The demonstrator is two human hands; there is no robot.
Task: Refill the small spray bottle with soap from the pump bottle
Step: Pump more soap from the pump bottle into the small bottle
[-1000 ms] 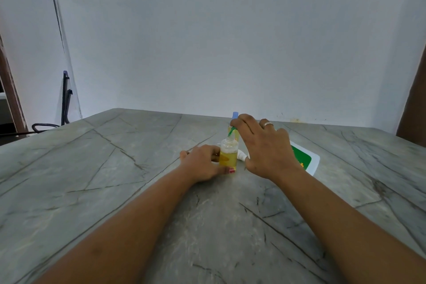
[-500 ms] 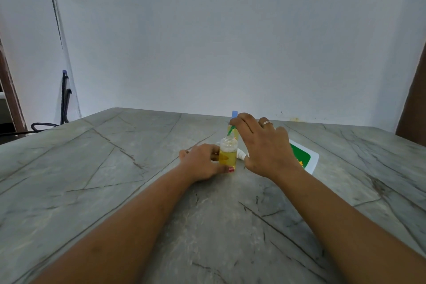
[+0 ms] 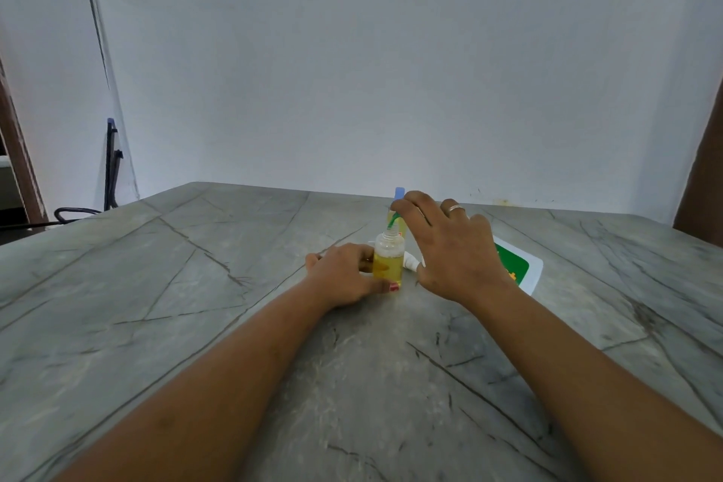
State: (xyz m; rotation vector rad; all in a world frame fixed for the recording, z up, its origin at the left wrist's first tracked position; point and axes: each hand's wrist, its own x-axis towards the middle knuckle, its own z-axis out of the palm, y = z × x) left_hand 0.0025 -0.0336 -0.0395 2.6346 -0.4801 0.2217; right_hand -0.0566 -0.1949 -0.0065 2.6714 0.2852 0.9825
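While the left hand point(image 3: 344, 278) wraps curled fingers round the small spray bottle point(image 3: 388, 262), upright and uncapped toward the tabletop's point(image 3: 195, 305) far edge, I see the right hand point(image 3: 450, 246) arched over the pump bottle point(image 3: 399, 194) just behind, fingertips curled on its green spout point(image 3: 392, 222) above the open neck. The small spray bottle holds yellow liquid.

Logged hardly any change: at most a faint upward drift of right hand point(image 3: 450, 246) at green spout point(image 3: 391, 222) above small spray bottle point(image 3: 388, 260); slight downward tilt of view.
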